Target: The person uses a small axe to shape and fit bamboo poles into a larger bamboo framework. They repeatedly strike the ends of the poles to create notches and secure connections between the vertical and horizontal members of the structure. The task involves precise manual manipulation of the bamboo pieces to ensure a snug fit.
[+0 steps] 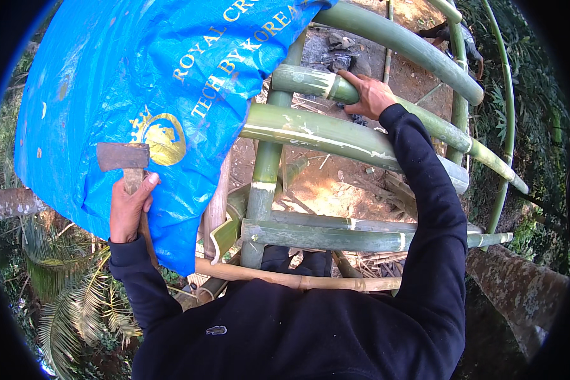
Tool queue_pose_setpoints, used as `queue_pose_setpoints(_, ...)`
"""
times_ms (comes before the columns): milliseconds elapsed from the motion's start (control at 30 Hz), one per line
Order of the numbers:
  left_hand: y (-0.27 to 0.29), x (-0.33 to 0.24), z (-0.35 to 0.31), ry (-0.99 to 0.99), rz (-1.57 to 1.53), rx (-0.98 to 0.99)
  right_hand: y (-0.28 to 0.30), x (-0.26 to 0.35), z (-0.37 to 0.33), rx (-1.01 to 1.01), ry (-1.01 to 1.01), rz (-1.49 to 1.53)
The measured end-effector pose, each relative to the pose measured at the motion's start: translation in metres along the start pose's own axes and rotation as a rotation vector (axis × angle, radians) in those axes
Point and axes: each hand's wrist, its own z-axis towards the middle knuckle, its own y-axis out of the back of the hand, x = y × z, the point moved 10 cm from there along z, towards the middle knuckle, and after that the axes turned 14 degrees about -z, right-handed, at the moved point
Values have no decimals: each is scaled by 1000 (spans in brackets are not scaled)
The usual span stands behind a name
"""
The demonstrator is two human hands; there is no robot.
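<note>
A hatchet [123, 156] with a rusty, dark head and a wooden handle is upright in my left hand [128, 206], its fingers and thumb closed round the handle just below the head. Behind it spreads a blue tarp [95, 82] with gold print. My right hand [370, 95] reaches out to a green bamboo pole [304, 81], thumb on the near side and fingers over the far side, gripping it. A thicker bamboo pole [323, 133] runs just nearer, beneath my right forearm.
Further bamboo poles [411, 44] cross at the back, and a lower one [323, 235] lies in front of me. A split bamboo piece [225, 237] stands by the tarp's edge. Tree trunks [519, 285] flank the frame. Another person [465, 47] is partly visible below, at the back right.
</note>
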Motion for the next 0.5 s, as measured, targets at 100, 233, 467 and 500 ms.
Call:
queue_pose_setpoints(100,1,0,0,-3,-5,9,3,2,0,1,0,-13)
queue_pose_setpoints(233,3,-4,-2,-14,-1,0,2,1,0,-20,-3,-20)
queue_pose_setpoints(467,4,-1,-4,2,-8,-13,-2,-4,2,-36,2,-12)
queue_pose_setpoints(500,5,0,-3,2,-10,-9,-2,-4,2,-27,-2,-16)
